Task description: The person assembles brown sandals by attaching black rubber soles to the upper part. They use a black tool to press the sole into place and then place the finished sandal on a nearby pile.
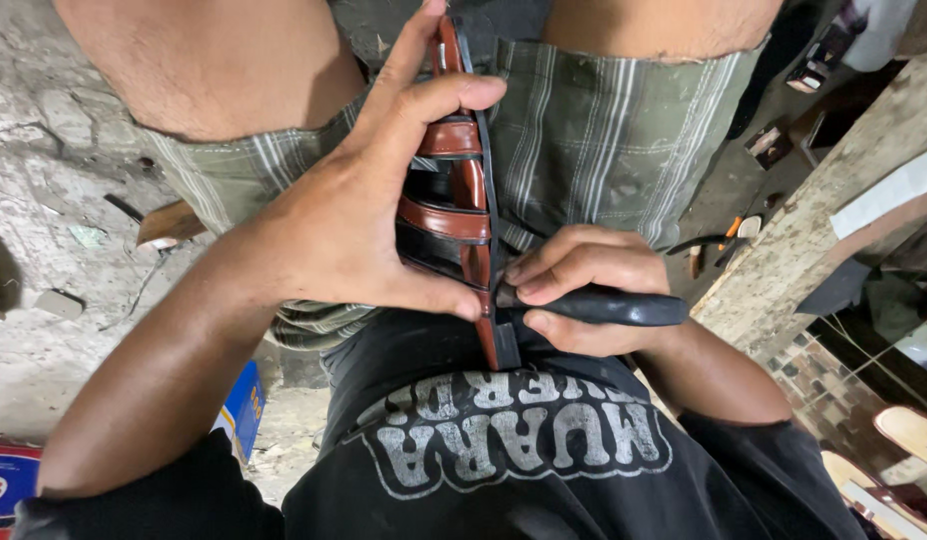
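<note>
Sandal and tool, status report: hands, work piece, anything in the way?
Left hand gripping brown strapped sandal on edge over lap. Right hand holding black-handled tool, tip at the sole edge. Nothing between tool and sandal.

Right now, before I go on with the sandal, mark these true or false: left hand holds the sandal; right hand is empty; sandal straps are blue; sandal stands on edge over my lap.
1. The left hand grips the sandal: true.
2. The right hand is empty: false, it holds a black-handled tool against the sole.
3. The straps are blue: false, reddish brown.
4. The sandal stands on edge above the plaid shorts: true.
</note>
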